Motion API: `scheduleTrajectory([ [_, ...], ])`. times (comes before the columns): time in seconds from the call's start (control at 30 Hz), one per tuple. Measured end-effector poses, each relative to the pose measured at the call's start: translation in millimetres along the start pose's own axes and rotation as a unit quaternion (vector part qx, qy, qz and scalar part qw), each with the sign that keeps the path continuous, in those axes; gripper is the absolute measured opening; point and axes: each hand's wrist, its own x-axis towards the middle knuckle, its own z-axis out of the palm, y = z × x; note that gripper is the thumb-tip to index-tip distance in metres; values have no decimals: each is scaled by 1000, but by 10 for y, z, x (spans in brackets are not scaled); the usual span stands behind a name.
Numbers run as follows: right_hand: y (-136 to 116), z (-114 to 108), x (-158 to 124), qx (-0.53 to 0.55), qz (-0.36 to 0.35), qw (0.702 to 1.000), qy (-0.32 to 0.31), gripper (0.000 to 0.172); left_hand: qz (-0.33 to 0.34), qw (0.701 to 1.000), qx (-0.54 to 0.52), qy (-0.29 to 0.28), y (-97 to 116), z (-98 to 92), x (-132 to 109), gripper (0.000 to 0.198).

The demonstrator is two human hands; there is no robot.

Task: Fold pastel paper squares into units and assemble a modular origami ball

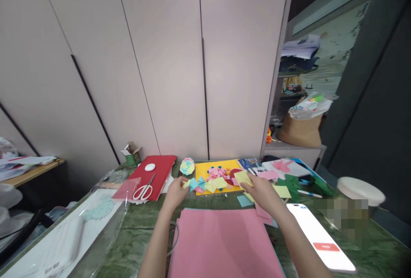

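Note:
My left hand [175,192] is closed on a small folded paper piece, blue and yellow [192,183], at the near edge of a yellow sheet [203,170]. My right hand [263,192] pinches a pale yellow paper square [243,177] just right of that sheet. On the yellow sheet lie several small folded paper shapes, pink, yellow and blue [215,179]. A large pink sheet [221,243] lies on the green table [141,226] in front of me, between my forearms.
A red sheet [160,169] at the left carries white scissors [143,190] and a white round object [150,167]. A lit phone [321,237] lies at the right. Green and pink paper scraps [290,181], a pen [310,193], a white lidded tub [361,190] and clear plastic sleeves [80,226] surround the work.

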Motion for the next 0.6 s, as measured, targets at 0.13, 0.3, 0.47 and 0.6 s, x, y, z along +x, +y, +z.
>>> scheduleTrajectory([
  [0.13, 30, 171, -179, 33, -4, 998, -52, 21, 50, 979, -198, -28, 263, 35, -309, 30],
  [0.3, 158, 461, -527, 89, 17, 987, -129, 19, 40, 938, -337, -74, 470, 200, -876, 21],
  [0.47, 180, 668, -808, 79, 58, 993, -65, 40, -1, 933, -356, -48, 542, 395, -1213, 19],
  [0.6, 56, 782, -941, 199, -5, 978, -66, 34, 23, 953, -299, 29, 540, 554, -1301, 17],
])
